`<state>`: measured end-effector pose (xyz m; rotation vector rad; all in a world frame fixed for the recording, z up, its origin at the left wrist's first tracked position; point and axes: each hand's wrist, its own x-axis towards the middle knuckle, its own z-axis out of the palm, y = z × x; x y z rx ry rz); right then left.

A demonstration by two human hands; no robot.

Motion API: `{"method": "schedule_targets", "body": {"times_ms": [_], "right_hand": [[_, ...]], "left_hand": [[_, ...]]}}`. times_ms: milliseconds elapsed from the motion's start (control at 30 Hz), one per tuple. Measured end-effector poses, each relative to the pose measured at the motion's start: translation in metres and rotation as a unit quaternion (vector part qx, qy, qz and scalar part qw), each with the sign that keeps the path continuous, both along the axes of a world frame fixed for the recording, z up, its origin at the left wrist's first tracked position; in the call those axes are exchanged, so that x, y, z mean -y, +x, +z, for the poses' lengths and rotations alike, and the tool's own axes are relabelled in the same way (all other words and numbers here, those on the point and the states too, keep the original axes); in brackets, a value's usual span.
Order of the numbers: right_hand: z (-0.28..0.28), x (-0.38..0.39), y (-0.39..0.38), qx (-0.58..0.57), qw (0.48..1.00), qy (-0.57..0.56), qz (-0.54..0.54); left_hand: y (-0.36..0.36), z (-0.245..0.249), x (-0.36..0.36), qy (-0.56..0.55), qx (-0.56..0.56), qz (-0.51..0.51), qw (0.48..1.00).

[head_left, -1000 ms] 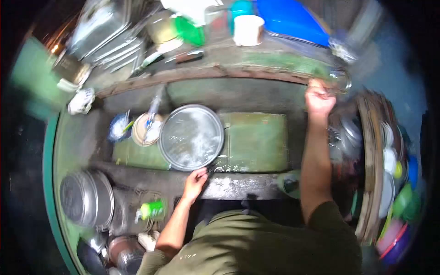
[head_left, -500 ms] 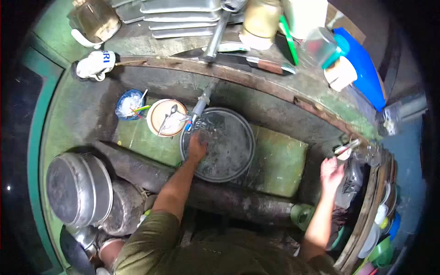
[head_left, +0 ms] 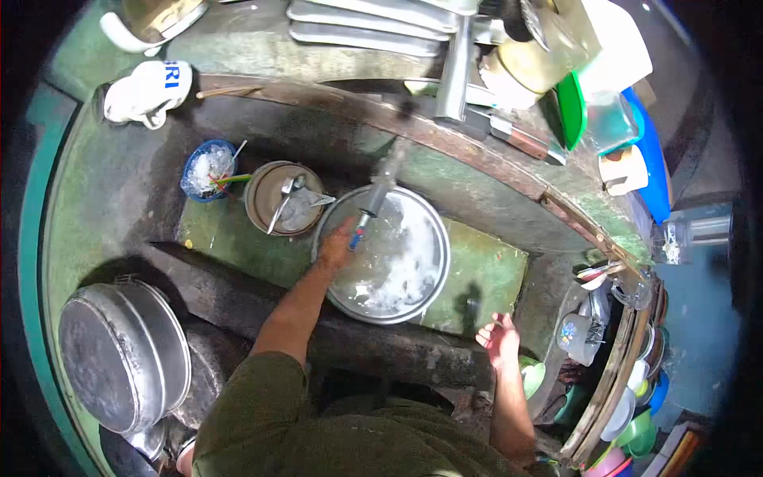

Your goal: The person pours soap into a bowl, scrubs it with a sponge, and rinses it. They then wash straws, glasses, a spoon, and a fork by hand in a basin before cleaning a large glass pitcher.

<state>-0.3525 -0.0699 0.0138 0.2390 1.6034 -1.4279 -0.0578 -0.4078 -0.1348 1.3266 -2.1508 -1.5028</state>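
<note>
A round metal basin [head_left: 442, 270] holding water stands on the green sink floor, with bright white reflections on its surface. Above its left part, my left hand [head_left: 338, 243] is at the tap [head_left: 359, 230], its fingers closed around the red and blue end. My right hand [head_left: 501, 342] hangs over the sink's front edge at the right, palm up, fingers loosely curled and apart, holding nothing visible. Left of the basin is a round brown bowl [head_left: 258, 208] with spoons and a crumpled clear bag. Beside it sits a blue basket [head_left: 191, 188] with whitish contents.
A large metal pot [head_left: 103, 358] lies tilted at the lower left. Along the back ledge are metal trays [head_left: 373, 24], a knife [head_left: 520, 140], a white cup [head_left: 624, 169] and a white cloth-like item [head_left: 151, 91]. Spoons [head_left: 598, 274] and dishes stand at the right.
The view has shifted. My right hand has come from the right-hand rack down and left toward the basin. My left hand stays by the tap; the water surface looks brighter and less splashed.
</note>
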Motion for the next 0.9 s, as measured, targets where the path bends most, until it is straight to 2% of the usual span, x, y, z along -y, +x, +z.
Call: {"method": "schedule_targets", "body": {"times_ms": [33,67,100,133,200,233,267,300,333,400,467,500,533,567,600,633,667,700,733,767,800,867,900], "right_hand": [[0.001,0.017,0.007,-0.021,1.0,0.006,0.023],[0.003,0.032,0.014,-0.022,0.998,-0.001,0.056],[0.001,0.046,0.02,-0.024,0.997,0.003,0.079],[-0.003,0.058,0.024,-0.029,0.994,0.008,0.102],[-0.001,0.078,0.038,-0.044,0.986,0.024,0.162],[0.002,0.085,0.046,-0.044,0.982,0.019,0.181],[0.005,0.088,0.049,-0.043,0.979,0.014,0.2],[0.009,0.091,0.05,-0.037,0.975,0.002,0.221],[0.012,0.091,0.05,-0.039,0.974,0.004,0.223],[0.016,0.09,0.05,-0.079,0.969,0.018,0.233],[0.022,0.094,0.053,-0.103,0.965,0.031,0.24],[0.026,0.098,0.056,-0.105,0.963,0.041,0.244],[0.027,0.105,0.06,-0.105,0.961,0.048,0.25],[0.024,0.114,0.065,-0.099,0.962,0.05,0.249],[0.022,0.124,0.07,-0.132,0.946,0.017,0.294],[0.02,0.132,0.075,-0.165,0.926,-0.015,0.338],[0.018,0.144,0.086,-0.177,0.928,-0.025,0.325],[0.009,0.156,0.09,-0.229,0.902,-0.038,0.365],[0.0,0.167,0.096,-0.243,0.894,-0.03,0.375],[0.002,0.181,0.105,-0.238,0.888,-0.045,0.391],[0.006,0.194,0.115,-0.233,0.881,-0.06,0.406],[0.01,0.217,0.134,-0.208,0.876,-0.056,0.432],[0.003,0.224,0.139,-0.213,0.857,-0.074,0.463]], "left_hand": [[0.001,-0.058,0.001,0.051,-0.093,0.018,0.994],[0.003,-0.089,0.004,0.1,-0.187,0.036,0.977],[0.0,0.0,0.0,-0.087,-0.048,-0.004,0.995],[-0.011,0.007,0.004,-0.089,-0.054,0.001,0.995],[-0.028,0.011,0.014,-0.117,0.19,-0.081,0.971],[-0.028,-0.003,0.017,-0.121,0.133,-0.053,0.982],[-0.032,-0.039,0.025,-0.119,0.124,-0.046,0.984],[-0.038,-0.084,0.034,-0.134,0.098,-0.099,0.981],[-0.039,-0.107,0.039,-0.148,0.076,-0.153,0.974],[-0.028,-0.073,0.035,-0.156,0.046,-0.135,0.977],[-0.011,-0.02,0.026,-0.296,-0.091,-0.101,0.945],[-0.008,-0.004,0.02,-0.286,-0.151,-0.068,0.944],[-0.003,0.012,0.014,-0.284,-0.147,-0.069,0.945],[0.004,0.028,0.004,-0.143,-0.204,0.01,0.968],[0.007,0.033,-0.006,0.004,-0.255,0.091,0.963],[0.008,0.038,-0.012,-0.028,-0.28,0.128,0.951],[0.015,0.032,-0.017,0.174,-0.312,0.108,0.928],[0.016,0.033,-0.025,0.175,-0.31,0.11,0.928],[0.014,0.035,-0.038,0.357,-0.356,0.189,0.843],[0.012,0.038,-0.048,0.522,-0.385,0.258,0.716],[0.013,0.04,-0.055,0.523,-0.386,0.259,0.715],[0.013,0.045,-0.063,0.611,-0.461,0.193,0.613],[0.013,0.078,-0.064,0.614,-0.472,0.233,0.588]]}}
